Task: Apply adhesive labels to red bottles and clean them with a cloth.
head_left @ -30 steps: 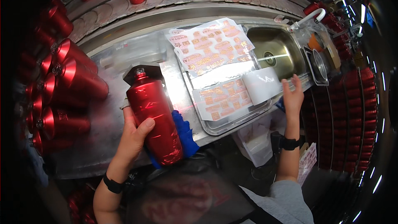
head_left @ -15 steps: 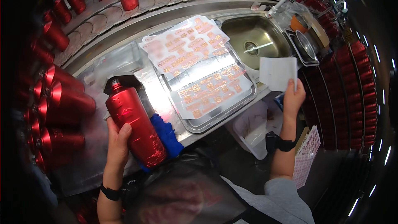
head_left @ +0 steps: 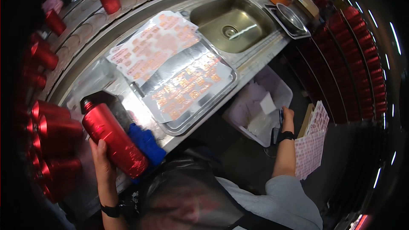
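My left hand (head_left: 102, 156) is closed around the side of a shiny red metal bottle (head_left: 111, 138), which leans with its threaded neck toward the upper left. A dark angular holder (head_left: 106, 98) sits behind the bottle, and a crumpled blue cloth (head_left: 148, 145) lies beside it. My right hand (head_left: 288, 118) is low at the rim of a white plastic bin (head_left: 238, 110), seen edge-on with its fingers hardly showing. Just left of that hand, a small white sheet of paper (head_left: 267, 103) is over or inside the bin, apart from the fingers. White paper scraps lie in the bin.
A metal tray (head_left: 181, 128) on the steel counter bears sheets of orange-pink stickers (head_left: 187, 87). Behind it is a steel sink (head_left: 230, 12). Red bottles (head_left: 59, 126) crowd the left; a conveyor (head_left: 85, 27) curves along the back. Sticker sheets (head_left: 310, 153) stand near my right arm.
My right hand has moved down from beside the sink to the bin, and the white paper is now away from its fingers. The left hand still holds the bottle; the view has shifted.
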Available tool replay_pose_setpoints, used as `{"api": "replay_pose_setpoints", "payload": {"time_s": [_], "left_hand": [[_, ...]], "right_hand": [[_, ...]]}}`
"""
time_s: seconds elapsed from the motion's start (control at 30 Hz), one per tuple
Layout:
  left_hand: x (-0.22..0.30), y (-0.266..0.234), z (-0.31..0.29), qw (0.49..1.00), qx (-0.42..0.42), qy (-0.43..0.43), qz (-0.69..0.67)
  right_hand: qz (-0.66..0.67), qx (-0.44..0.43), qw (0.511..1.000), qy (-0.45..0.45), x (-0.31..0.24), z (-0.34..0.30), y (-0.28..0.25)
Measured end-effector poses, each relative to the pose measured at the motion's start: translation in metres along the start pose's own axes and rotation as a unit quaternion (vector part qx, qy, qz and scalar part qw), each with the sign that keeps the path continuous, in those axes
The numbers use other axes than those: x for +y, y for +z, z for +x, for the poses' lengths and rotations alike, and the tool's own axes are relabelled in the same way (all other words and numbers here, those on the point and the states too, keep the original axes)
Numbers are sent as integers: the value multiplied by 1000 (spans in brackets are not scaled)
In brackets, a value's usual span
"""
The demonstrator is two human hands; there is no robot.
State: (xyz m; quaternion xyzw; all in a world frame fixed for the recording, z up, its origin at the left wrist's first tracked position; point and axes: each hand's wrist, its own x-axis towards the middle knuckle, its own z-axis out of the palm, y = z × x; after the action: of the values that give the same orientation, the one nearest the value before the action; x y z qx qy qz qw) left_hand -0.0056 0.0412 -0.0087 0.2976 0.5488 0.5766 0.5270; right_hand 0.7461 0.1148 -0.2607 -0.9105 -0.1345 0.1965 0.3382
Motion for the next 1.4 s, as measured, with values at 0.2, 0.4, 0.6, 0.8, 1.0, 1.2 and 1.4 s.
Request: {"api": "replay_pose_setpoints", "payload": {"time_s": [0.2,0.4,0.6,0.8,1.0,1.2,1.4], "left_hand": [[-6,-14,0,1000,2,-9,-2],[-10,-24,3,999,16,-41,-27],[2,-27,-10,993,12,-101,-54],[8,10,-2,999,-8,-30,14],[18,17,-7,999,41,-16,12],[17,13,-1,999,19,-19,18],[12,5,0,999,12,-32,1]], "right_hand": [[36,-10,999,-27,-13,-19,4],[127,-38,987,-87,-58,-57,-8],[213,-136,931,-264,-156,-130,-7],[250,-263,858,-362,-244,-218,19],[134,-376,788,-469,-337,-294,83],[-68,-280,722,-629,-424,-300,181],[-257,-244,701,-619,-441,-319,226]]}}
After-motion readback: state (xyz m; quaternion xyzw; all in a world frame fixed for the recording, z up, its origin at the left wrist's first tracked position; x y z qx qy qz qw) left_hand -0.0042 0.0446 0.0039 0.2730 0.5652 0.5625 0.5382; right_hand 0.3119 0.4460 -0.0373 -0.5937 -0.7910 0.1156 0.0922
